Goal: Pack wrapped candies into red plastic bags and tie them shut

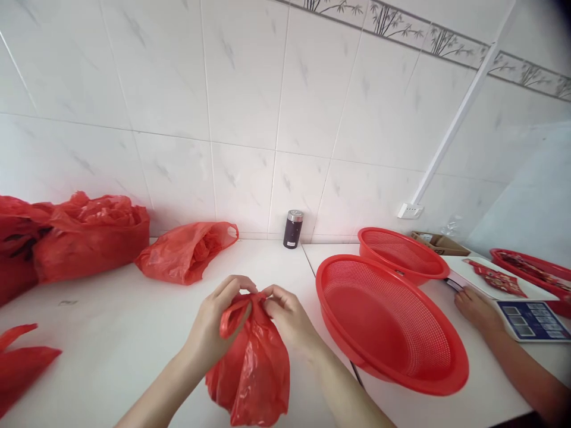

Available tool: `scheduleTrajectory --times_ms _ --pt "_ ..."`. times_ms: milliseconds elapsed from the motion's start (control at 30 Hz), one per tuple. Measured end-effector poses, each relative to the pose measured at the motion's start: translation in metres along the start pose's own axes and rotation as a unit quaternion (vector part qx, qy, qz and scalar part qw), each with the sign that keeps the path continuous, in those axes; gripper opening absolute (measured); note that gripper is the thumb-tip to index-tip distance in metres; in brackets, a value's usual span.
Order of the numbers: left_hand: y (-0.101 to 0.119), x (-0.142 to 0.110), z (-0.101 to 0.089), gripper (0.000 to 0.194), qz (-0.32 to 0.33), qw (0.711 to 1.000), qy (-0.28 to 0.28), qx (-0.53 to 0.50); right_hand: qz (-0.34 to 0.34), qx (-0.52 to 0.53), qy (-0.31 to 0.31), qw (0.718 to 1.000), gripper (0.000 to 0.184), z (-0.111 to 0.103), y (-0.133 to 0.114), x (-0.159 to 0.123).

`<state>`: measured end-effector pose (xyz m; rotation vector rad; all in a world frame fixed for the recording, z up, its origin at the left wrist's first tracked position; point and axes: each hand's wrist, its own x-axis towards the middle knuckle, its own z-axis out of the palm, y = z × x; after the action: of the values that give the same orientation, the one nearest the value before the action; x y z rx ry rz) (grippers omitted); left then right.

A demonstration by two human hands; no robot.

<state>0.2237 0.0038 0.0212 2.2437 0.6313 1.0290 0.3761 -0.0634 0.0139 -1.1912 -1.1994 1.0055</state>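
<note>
A filled red plastic bag (256,374) is in front of me at the bottom centre, its top gathered into a narrow neck. My left hand (225,309) pinches the gathered neck from the left, and a loop of the bag's handle sticks out beside the thumb. From the right, my right hand (285,309) pinches the same neck, its fingertips close to those of the left. The bag's contents are hidden by the plastic.
Red bags (91,238) line the wall at left; another red bag (187,252) lies beside them. A dark flask (293,229) stands centrally. To the right are a large red basket (357,321), a second basket (401,252), a scale (530,321) bearing a packet, and another person's hand (479,309).
</note>
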Motion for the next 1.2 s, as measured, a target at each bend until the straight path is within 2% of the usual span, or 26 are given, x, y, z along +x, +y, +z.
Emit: scheduleTrajectory --times_ms 67,100,167,267,367,467,533,633,733,833,900,1000,1200 --pt "0.002 -0.006 -0.002 0.019 -0.044 0.998 -0.041 -0.012 -0.093 -0.064 0.105 0.988 0.012 0.002 0.001 -0.002" --pt "0.002 -0.008 -0.003 0.022 -0.07 0.996 -0.055 -0.015 -0.133 -0.09 0.139 0.977 0.013 0.003 0.003 -0.004" --pt "0.0 -0.015 -0.005 0.028 -0.119 0.992 -0.046 -0.017 -0.158 -0.115 0.147 0.97 0.016 0.007 0.008 -0.008" --pt "-0.012 -0.03 -0.009 0.033 -0.184 0.982 0.012 -0.049 -0.104 -0.106 0.11 0.983 0.022 0.008 0.024 -0.011" --pt "-0.034 -0.055 -0.014 0.036 -0.286 0.951 0.096 -0.071 -0.052 -0.08 0.177 0.98 0.026 -0.001 0.051 -0.009" --pt "-0.055 -0.083 -0.014 0.039 -0.363 0.917 0.141 -0.08 -0.019 -0.063 0.251 0.966 0.03 -0.012 0.076 -0.004" --pt "-0.062 -0.096 -0.009 0.037 -0.365 0.914 0.159 -0.076 -0.003 -0.071 0.256 0.964 0.031 -0.011 0.086 -0.001" --pt "-0.062 -0.099 0.006 0.036 -0.336 0.92 0.196 -0.048 0.007 -0.09 0.25 0.964 0.032 0.005 0.09 0.0" --pt "-0.063 -0.091 0.023 0.035 -0.319 0.93 0.178 -0.028 0.011 -0.174 0.246 0.953 0.031 0.028 0.095 -0.001" --pt "-0.074 -0.083 0.034 0.03 -0.323 0.937 0.132 0.001 -0.013 -0.312 0.213 0.926 0.028 0.039 0.11 -0.001" --pt "-0.083 -0.08 0.035 0.025 -0.327 0.939 0.107 0.028 -0.032 -0.381 0.187 0.905 0.028 0.037 0.122 0.001" --pt "-0.095 -0.08 0.033 0.018 -0.32 0.942 0.074 0.074 -0.046 -0.43 0.166 0.886 0.029 0.028 0.132 0.006" --pt "-0.104 -0.078 0.028 0.02 -0.316 0.938 0.039 0.136 -0.012 -0.441 0.157 0.884 0.026 0.02 0.132 0.018"
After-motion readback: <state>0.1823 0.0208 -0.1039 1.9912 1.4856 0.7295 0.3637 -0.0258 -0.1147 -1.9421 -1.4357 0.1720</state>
